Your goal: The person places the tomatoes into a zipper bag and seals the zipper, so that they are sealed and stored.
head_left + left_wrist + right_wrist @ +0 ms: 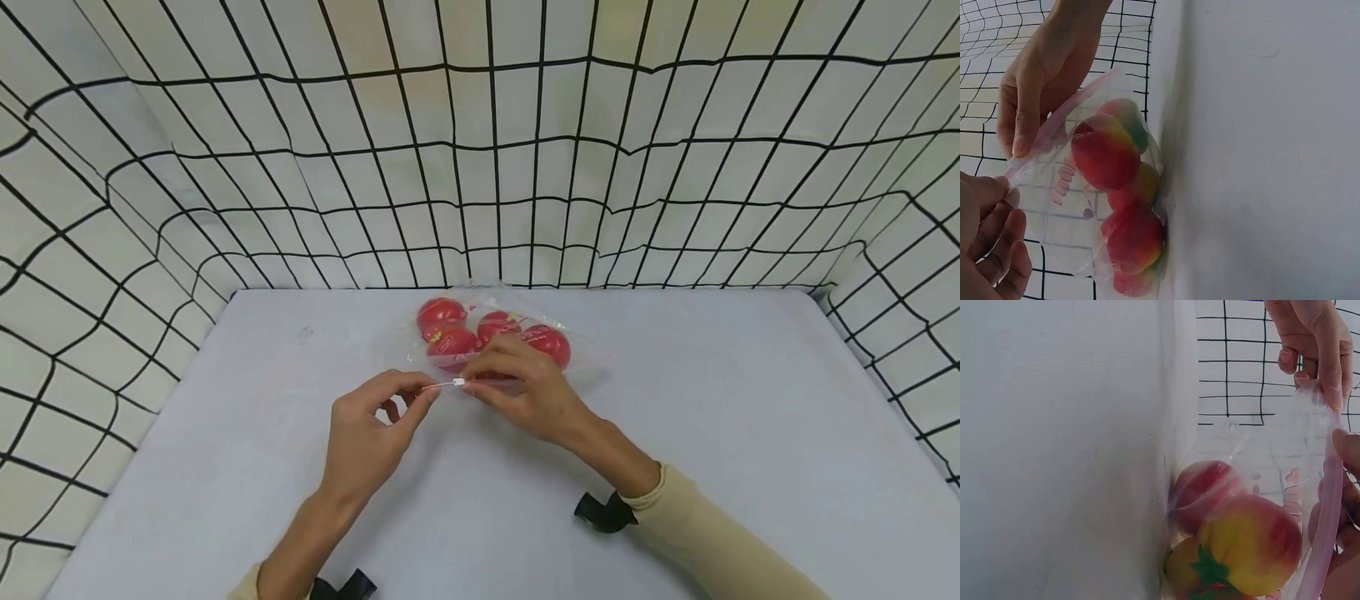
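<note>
A clear zip bag (495, 293) stands upright on the table, holding several red-and-yellow fruits (453, 343) that look like peaches. Green leaf shapes show on one fruit (1250, 544) in the right wrist view. Along the bag's top runs a pink zip strip (1322, 544), with a small white slider (459, 382) on it. My left hand (367, 433) pinches the left end of the strip between thumb and forefinger. Close beside it, my right hand (528, 392) pinches the strip at the slider, thumb on the near side. Its fingers partly cover the fruits behind.
A white table (750, 417) lies beneath the bag. Black wire grid panels (517, 175) rise along its back and both sides, with the bag near the back one. Black wrist mounts (603, 512) hang below both forearms.
</note>
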The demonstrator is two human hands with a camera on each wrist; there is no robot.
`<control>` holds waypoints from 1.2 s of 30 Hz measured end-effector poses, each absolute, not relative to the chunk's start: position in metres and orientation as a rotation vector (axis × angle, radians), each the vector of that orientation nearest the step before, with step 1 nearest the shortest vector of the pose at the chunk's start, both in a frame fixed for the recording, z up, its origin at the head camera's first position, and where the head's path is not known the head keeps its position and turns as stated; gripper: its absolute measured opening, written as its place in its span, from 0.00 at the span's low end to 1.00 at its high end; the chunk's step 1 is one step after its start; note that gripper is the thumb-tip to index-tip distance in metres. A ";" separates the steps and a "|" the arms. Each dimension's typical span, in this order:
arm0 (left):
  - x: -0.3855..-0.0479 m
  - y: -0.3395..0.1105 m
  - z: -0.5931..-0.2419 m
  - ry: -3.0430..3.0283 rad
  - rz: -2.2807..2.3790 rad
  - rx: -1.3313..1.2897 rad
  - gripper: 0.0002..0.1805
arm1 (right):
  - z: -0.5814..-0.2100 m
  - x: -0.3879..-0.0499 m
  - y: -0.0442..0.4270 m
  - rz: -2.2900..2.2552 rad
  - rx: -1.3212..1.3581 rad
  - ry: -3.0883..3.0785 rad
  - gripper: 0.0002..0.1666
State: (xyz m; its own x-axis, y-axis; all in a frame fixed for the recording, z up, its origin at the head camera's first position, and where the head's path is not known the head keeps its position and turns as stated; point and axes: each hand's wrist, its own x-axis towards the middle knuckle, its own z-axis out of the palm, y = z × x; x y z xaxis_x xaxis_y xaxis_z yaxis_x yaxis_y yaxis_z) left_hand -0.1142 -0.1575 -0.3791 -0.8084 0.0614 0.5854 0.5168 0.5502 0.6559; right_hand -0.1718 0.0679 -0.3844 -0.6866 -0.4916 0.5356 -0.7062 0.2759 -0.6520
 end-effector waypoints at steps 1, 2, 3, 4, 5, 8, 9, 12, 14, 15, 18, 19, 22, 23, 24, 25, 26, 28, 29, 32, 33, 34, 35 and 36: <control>-0.114 -0.157 -0.378 -2.277 -1.180 -0.474 0.11 | -0.385 -0.172 0.067 1.369 1.106 -2.324 0.13; -0.114 -0.156 -0.378 -2.273 -1.157 -0.481 0.11 | -0.385 -0.172 0.067 1.369 1.105 -2.328 0.14; -0.114 -0.156 -0.377 -2.273 -1.135 -0.487 0.11 | -0.385 -0.171 0.066 1.367 1.107 -2.328 0.14; -0.114 -0.156 -0.377 -2.273 -1.113 -0.493 0.11 | -0.385 -0.171 0.066 1.366 1.112 -2.325 0.14; -0.114 -0.156 -0.377 -2.276 -1.093 -0.499 0.11 | -0.385 -0.171 0.065 1.364 1.117 -2.322 0.14; -0.115 -0.156 -0.378 -2.284 -1.059 -0.509 0.09 | -0.385 -0.171 0.065 1.345 1.128 -2.323 0.15; -0.115 -0.156 -0.378 -2.283 -1.056 -0.511 0.09 | -0.386 -0.171 0.065 1.338 1.131 -2.322 0.15; -0.115 -0.156 -0.378 -2.283 -1.038 -0.517 0.08 | -0.385 -0.171 0.065 1.300 1.135 -2.328 0.15; -0.115 -0.156 -0.377 -2.275 -1.020 -0.524 0.07 | -0.385 -0.171 0.066 1.274 1.134 -2.331 0.14; -0.115 -0.156 -0.377 -2.270 -1.009 -0.528 0.08 | -0.385 -0.170 0.066 1.263 1.134 -2.330 0.14; -0.115 -0.157 -0.378 -2.251 -1.002 -0.537 0.09 | -0.385 -0.170 0.067 1.241 1.135 -2.328 0.14; -0.115 -0.157 -0.378 -2.248 -1.001 -0.538 0.09 | -0.385 -0.169 0.068 1.238 1.138 -2.324 0.14; -0.114 -0.158 -0.379 -2.244 -1.005 -0.539 0.10 | -0.385 -0.169 0.069 1.234 1.141 -2.317 0.13; -0.114 -0.158 -0.379 -2.248 -1.003 -0.537 0.10 | -0.386 -0.169 0.069 1.229 1.143 -2.312 0.13; -0.114 -0.158 -0.379 -2.250 -1.004 -0.537 0.10 | -0.387 -0.170 0.070 1.224 1.143 -2.308 0.13; -0.114 -0.158 -0.379 -2.253 -1.003 -0.537 0.09 | -0.387 -0.170 0.070 1.218 1.142 -2.303 0.13; -0.114 -0.158 -0.379 -2.253 -1.010 -0.538 0.09 | -0.387 -0.170 0.071 1.212 1.137 -2.303 0.13; -0.114 -0.158 -0.378 -2.259 -1.013 -0.534 0.09 | -0.388 -0.170 0.072 1.204 1.133 -2.298 0.13; -0.114 -0.159 -0.378 -2.264 -1.011 -0.531 0.09 | -0.389 -0.170 0.073 1.200 1.126 -2.302 0.14; -0.115 -0.159 -0.378 -2.266 -1.002 -0.527 0.10 | -0.389 -0.170 0.075 1.197 1.101 -2.322 0.15; -0.115 -0.159 -0.378 -2.267 -1.002 -0.524 0.10 | -0.389 -0.169 0.076 1.197 1.092 -2.328 0.15; -0.115 -0.159 -0.379 -2.266 -1.003 -0.524 0.10 | -0.389 -0.169 0.077 1.197 1.081 -2.334 0.16; -0.115 -0.160 -0.379 -2.264 -1.004 -0.525 0.11 | -0.390 -0.169 0.077 1.194 1.070 -2.340 0.16; -0.115 -0.160 -0.379 -2.264 -1.003 -0.527 0.11 | -0.390 -0.169 0.078 1.196 1.062 -2.340 0.17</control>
